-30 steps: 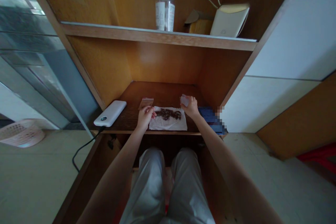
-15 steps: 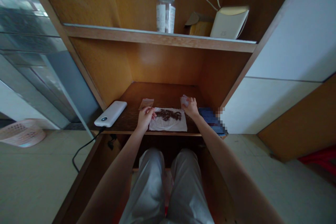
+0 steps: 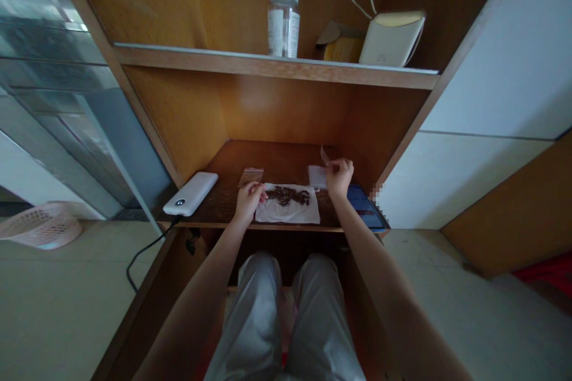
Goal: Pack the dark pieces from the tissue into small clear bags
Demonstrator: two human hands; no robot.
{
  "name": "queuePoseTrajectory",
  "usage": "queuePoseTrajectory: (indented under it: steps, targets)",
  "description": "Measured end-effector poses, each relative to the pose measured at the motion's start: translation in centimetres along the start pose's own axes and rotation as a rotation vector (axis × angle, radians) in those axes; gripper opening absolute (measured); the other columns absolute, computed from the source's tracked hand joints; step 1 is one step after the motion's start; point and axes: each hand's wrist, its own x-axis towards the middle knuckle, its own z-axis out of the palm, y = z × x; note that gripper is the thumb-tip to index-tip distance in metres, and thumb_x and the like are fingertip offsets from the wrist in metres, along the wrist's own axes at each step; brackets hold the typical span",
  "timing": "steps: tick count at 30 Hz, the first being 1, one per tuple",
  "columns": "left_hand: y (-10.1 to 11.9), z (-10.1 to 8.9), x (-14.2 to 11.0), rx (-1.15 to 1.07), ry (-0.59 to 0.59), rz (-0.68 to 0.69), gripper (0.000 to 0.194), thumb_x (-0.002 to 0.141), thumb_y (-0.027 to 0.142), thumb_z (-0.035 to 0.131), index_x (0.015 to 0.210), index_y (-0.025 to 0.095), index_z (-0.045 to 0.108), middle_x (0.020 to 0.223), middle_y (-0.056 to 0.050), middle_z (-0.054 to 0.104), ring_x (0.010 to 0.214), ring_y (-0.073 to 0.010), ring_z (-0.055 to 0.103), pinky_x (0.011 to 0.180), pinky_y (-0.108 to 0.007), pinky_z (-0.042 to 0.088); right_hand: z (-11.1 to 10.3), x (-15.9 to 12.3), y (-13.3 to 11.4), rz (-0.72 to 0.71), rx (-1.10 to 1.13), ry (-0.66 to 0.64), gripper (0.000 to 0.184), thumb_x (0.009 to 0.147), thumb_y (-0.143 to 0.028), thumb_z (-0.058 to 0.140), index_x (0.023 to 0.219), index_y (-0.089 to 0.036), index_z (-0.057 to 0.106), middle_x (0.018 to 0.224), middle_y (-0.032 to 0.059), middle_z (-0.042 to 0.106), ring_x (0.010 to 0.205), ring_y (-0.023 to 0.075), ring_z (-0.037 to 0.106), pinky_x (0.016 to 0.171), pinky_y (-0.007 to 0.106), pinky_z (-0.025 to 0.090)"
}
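On the wooden shelf (image 3: 277, 158), the right hand (image 3: 339, 177) is moving rightward off a small clear plastic bag (image 3: 317, 177), its fingers (image 3: 334, 164) pinching a thin clear strip (image 3: 323, 155). The left hand's (image 3: 250, 202) fingers are pressed together beside dark seed pods (image 3: 288, 195) on white tissue (image 3: 288, 214).

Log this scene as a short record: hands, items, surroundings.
surface: wooden shelf
left hand: at tissue edge, beside the pile; any hold unclear
right hand: appears to pinch clear bag by its upper edge
tissue: white, under dark pieces
nearby: small bag, power bank, phone
upper shelf: jar, pouch
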Motion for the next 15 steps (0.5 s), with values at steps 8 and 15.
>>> queuePoseTrajectory:
  steps: [8,15]
  targets:
    - [-0.3,-0.1,0.2,-0.008,-0.003,0.0,0.014,0.065,0.029,0.058,0.067,0.014,0.058,0.048,0.001,0.058,0.039,-0.0088,0.05,0.039,-0.018,0.037,-0.7,-4.7,-5.7,0.338,0.71,-0.09,0.023,0.076,-0.041,0.058,0.082,-0.02,0.055,0.077,0.0028,0.061,0.073,0.0151,0.057,0.071,0.03,0.046]
    - [-0.2,0.0,0.0,-0.003,-0.002,0.011,0.014,0.066,0.028,0.057,0.068,0.015,0.057,0.049,0.0,0.058,0.039,-0.009,0.049,0.039,-0.019,0.035,-0.3,-8.5,-6.7,0.292,0.748,-0.335,0.02,0.074,-0.039,0.062,0.075,-0.021,0.054,0.082,0.0043,0.067,0.08,0.0182,0.063,0.074,0.033,0.048]
